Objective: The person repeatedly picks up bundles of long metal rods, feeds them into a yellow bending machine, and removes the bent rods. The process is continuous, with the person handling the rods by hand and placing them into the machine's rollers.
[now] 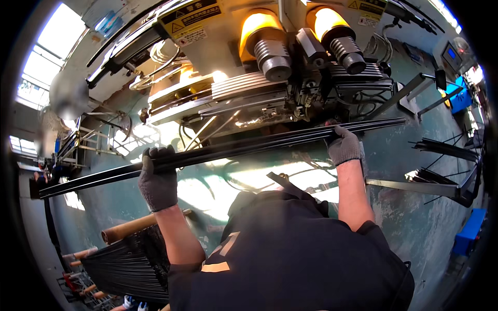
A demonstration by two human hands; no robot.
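Observation:
A long, dark bar-like profile [233, 149], perhaps a bundle of several strips, lies across in front of me, its right end somewhat farther away. Grey work gloves cover both hands. My left hand [158, 179] is closed round the profile left of its middle, fingers over the far side. Toward the other end, my right hand [344, 146] grips the profile with its fingers partly hidden behind it. Just beyond the profile stands a machine with a ribbed metal bed [249, 85] and two yellow cylinders [262, 31] ending in thick threaded rods [273, 59].
At right, a metal stand [433, 187] bears several dark strips [446, 150]. A blue box [469, 230] is near it. Lower left are cardboard tubes [129, 226] and a black-wrapped stack [124, 264]. Cables [155, 57] hang about the machine. Sunlight patches the green floor [399, 220].

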